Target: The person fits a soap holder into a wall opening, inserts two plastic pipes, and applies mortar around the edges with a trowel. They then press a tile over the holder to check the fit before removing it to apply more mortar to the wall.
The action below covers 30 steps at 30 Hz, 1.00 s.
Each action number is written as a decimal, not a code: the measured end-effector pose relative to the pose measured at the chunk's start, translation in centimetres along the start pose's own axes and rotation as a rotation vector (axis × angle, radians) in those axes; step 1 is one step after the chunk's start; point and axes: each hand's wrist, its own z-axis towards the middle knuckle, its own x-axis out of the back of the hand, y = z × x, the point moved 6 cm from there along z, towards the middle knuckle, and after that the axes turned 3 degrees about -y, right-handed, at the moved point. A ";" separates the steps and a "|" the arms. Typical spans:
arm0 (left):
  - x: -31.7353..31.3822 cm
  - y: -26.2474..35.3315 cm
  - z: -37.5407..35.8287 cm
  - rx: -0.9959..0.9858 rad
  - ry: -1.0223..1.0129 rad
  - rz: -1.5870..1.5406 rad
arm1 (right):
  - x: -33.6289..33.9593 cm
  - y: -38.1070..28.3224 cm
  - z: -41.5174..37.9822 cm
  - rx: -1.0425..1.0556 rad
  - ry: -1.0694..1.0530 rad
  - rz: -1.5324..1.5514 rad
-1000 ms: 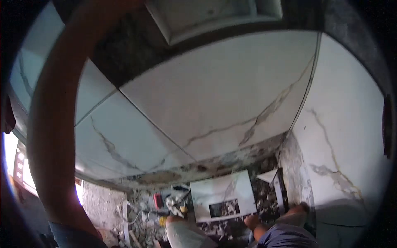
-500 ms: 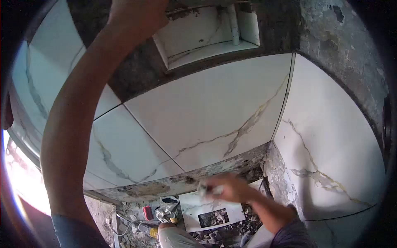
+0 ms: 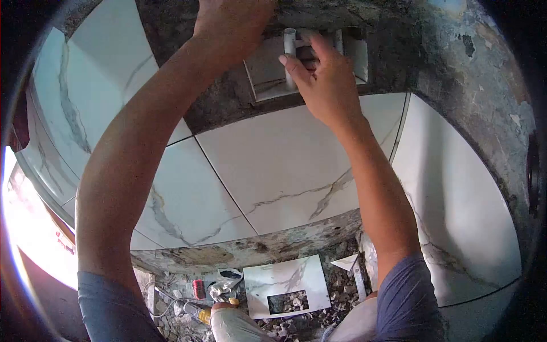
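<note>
My right hand [image 3: 330, 85] reaches up into the tiled wall niche [image 3: 263, 91], its thumb and fingers around a short white pipe [image 3: 290, 48] that stands upright near the niche's front. A second white pipe [image 3: 339, 41] stands farther right, partly behind my fingers. My left hand [image 3: 236, 20] is raised at the top edge, by the niche's upper left corner. Its fingers are hidden there, so what they touch does not show. Below the niche is a large white marble-look tile [image 3: 285, 165] on the wall.
On the rubble floor lies a white tile with a rectangular cutout [image 3: 285, 276]. Beside it are a red spool [image 3: 198, 289], a yellow-and-grey tool [image 3: 199, 313] with a cable, and a triangular tile offcut [image 3: 345, 262]. Bare rough wall [image 3: 473, 62] is at the right.
My right hand has risen from near the floor to the niche, and a second white pipe now stands there. My left hand stays raised by the niche; the view has shifted slightly.
</note>
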 end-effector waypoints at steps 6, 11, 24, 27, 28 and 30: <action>0.0 0.5 -0.6 0.020 0.054 0.038 | -0.4 -0.2 0.6 -0.200 -0.157 -0.146; 0.2 0.4 -0.8 0.024 0.040 0.020 | -0.5 0.0 0.8 -0.039 -0.030 -0.253; -0.1 0.2 -0.5 0.020 0.060 -0.001 | -0.1 0.4 0.9 -0.263 -0.036 -0.079; -0.6 0.3 -0.6 0.028 0.092 0.029 | 0.4 1.5 0.2 -0.376 0.038 0.073; -0.6 0.2 -0.6 0.028 0.110 0.049 | 0.7 2.5 -0.3 -0.465 0.111 0.199; -0.8 0.2 -0.6 0.028 0.114 0.061 | 0.2 4.8 0.2 -0.419 0.092 0.115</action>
